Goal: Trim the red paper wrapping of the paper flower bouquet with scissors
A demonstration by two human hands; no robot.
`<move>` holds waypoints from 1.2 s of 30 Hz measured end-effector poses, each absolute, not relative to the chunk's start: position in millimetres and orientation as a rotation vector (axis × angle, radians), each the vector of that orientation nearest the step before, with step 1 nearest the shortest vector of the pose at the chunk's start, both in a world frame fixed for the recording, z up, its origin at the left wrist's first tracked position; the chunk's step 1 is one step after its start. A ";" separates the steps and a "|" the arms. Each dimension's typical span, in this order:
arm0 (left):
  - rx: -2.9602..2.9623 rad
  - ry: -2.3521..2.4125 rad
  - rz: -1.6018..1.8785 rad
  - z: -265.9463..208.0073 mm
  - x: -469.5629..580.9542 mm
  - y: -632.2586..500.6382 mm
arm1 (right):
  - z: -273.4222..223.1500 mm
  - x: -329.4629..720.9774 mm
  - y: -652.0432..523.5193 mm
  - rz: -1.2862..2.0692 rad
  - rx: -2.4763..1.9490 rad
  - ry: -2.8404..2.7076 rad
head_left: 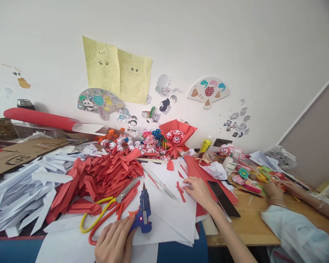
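My left hand point(115, 239) is wrapped around the handle of a blue hot glue gun point(145, 219). The gun's nozzle points away from me and a small red light glows on its side. My right hand point(199, 190) reaches over the white paper sheets point(167, 219), thumb and fingertips pinched together at the edge of a red paper strip point(181, 191). Just left of the glue gun lie scissors point(112, 204) with yellow and orange handles. Several thin clear sticks point(160, 182) are spread on the paper between the hands.
White folded strips point(24, 193) and red folded strips point(98, 179) are heaped at left. A red paper bouquet point(177, 137) stands by the wall. A black phone point(223, 199) lies right of my wrist. Another person's hands point(275, 190) work at far right.
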State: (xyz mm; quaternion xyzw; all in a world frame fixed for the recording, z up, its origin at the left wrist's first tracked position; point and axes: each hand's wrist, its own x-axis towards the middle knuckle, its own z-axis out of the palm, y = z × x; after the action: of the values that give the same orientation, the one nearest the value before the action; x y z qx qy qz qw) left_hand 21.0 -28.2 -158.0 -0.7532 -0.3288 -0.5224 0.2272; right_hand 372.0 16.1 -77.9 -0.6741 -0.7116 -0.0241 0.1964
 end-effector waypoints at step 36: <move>-2.051 -0.951 -1.477 -149.3 26.2 -33.1 | -77.3 358.9 -30.2 -0.110 -1.846 -2.344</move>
State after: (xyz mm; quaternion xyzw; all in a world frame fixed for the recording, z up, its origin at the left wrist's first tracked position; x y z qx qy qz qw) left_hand 26.2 -33.1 -149.3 -0.7411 -0.3435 -0.5338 0.2186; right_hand 358.9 -30.2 -77.3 -0.6165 -0.7827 -0.0367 0.0778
